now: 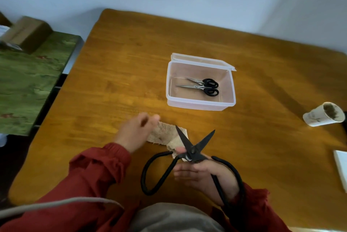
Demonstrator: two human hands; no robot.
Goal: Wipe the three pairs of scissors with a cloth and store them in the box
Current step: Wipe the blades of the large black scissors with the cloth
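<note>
Blades are spread wide on the big scissors, which are gripped just below the pivot by the right hand, low over the near worktop, tips above the cloth. The left hand is blurred at the cloth's far end; whether anything is pinched cannot be told. Two small pairs are already laid in the box. Cloth should be folded thick and each blade wiped from pivot to tip along the spine, then the blades closed before boxing.
</note>
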